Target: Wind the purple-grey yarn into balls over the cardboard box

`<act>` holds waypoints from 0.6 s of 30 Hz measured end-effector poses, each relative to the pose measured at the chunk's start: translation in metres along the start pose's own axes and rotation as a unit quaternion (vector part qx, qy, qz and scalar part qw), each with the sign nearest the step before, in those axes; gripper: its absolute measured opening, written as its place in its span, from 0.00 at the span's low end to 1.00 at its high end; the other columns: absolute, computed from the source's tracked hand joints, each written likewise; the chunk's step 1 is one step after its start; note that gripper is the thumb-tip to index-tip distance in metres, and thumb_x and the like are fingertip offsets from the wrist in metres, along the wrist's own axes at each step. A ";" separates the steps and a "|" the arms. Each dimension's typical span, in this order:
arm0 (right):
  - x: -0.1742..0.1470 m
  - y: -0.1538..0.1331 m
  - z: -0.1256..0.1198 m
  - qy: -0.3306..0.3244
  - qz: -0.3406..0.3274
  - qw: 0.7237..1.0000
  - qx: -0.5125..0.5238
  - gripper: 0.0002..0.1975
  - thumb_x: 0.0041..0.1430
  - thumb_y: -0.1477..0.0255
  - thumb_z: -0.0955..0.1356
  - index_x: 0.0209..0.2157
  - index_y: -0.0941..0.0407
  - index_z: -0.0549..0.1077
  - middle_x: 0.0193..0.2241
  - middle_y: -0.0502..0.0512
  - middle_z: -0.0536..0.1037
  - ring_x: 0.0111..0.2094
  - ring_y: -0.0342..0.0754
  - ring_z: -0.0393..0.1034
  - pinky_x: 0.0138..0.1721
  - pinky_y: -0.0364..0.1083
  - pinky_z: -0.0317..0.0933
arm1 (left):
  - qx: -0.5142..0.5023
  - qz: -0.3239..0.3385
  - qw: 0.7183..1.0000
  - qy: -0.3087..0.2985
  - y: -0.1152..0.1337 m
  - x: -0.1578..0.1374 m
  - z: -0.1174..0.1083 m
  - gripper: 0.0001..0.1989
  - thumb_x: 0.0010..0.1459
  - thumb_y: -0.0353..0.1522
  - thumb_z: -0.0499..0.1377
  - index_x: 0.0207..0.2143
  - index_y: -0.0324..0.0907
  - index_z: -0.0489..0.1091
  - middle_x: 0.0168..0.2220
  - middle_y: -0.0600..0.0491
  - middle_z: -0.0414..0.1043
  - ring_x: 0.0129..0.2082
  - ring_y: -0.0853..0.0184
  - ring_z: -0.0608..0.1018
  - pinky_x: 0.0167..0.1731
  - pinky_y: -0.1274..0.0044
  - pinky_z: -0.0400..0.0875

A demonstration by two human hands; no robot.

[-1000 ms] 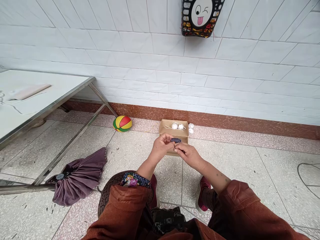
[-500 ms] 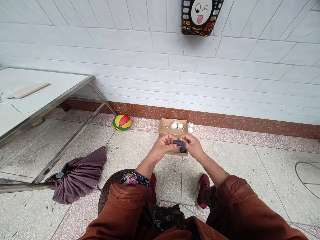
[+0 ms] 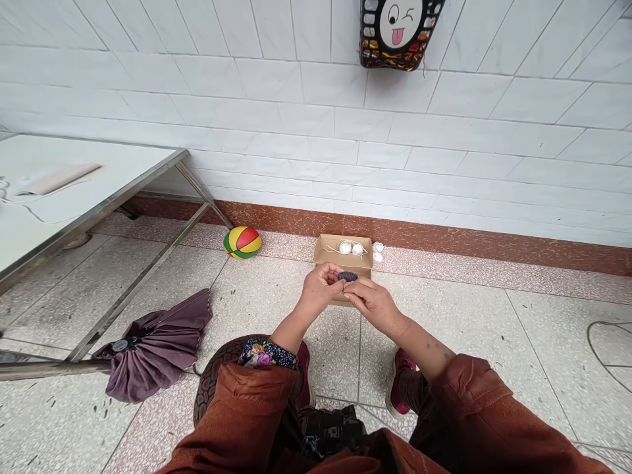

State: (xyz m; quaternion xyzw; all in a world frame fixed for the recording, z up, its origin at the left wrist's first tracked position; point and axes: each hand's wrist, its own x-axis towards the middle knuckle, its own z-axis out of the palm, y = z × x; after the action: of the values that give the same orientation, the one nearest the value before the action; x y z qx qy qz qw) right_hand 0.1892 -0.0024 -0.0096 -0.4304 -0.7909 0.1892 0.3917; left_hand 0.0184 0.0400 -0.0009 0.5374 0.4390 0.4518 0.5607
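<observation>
A small wound bundle of dark grey-purple yarn [image 3: 348,276] is held over an open cardboard box [image 3: 366,272]. My left hand [image 3: 320,286] is closed around its left end, thumb in front. My right hand [image 3: 372,303] is closed too, its thumb and fingers pinched together against the lower right of the bundle. Any strand between those fingertips is too fine to make out. Two white yarn balls [image 3: 345,247] with loose string lie in the upper half of the box. Both hands cover much of the lower half.
More white balls [image 3: 378,251] sit on the floor beside the box. A colourful ball [image 3: 242,242] lies near the wall, and a folded purple umbrella [image 3: 158,349] by the metal-framed table [image 3: 143,148]. A black basket [image 3: 401,33] hangs on the wall. A wire frame [image 3: 595,342] is at right.
My right hand has shifted left and turned across the front of the yarn bundle. The dark ball seen in the lower box is now hidden behind it. My left hand stays nearly in place.
</observation>
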 end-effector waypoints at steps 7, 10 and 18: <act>0.016 0.016 -0.019 0.039 0.011 0.999 0.008 0.09 0.67 0.69 0.66 0.36 0.51 0.79 0.33 0.54 0.76 0.36 0.48 0.72 0.38 0.46 0.67 | -0.020 -0.062 0.989 -0.135 0.008 -0.007 0.002 0.11 0.44 0.31 0.68 0.29 0.39 0.71 0.25 0.58 0.70 0.25 0.74 0.70 0.29 0.79 0.63; 0.020 0.020 -0.020 0.050 0.050 0.996 0.063 0.08 0.65 0.69 0.68 0.33 0.53 0.78 0.30 0.53 0.76 0.34 0.48 0.71 0.38 0.47 0.67 | -0.088 -0.093 0.980 -0.151 0.013 -0.011 0.002 0.13 0.43 0.31 0.70 0.31 0.38 0.71 0.27 0.57 0.71 0.27 0.74 0.72 0.32 0.79 0.65; 0.015 0.019 -0.006 0.035 0.135 0.975 0.172 0.07 0.63 0.69 0.66 0.33 0.54 0.76 0.31 0.51 0.77 0.35 0.47 0.71 0.39 0.46 0.65 | -0.203 -0.098 0.967 -0.117 0.010 -0.010 0.002 0.20 0.43 0.31 0.71 0.41 0.41 0.74 0.37 0.52 0.76 0.33 0.70 0.75 0.35 0.76 0.69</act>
State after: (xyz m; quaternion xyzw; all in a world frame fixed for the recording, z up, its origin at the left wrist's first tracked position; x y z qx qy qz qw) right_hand 0.1988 0.0205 -0.0110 -0.4654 -0.6670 0.3582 0.4585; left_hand 0.0178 0.0298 0.0094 0.4157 0.3201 0.4084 0.7470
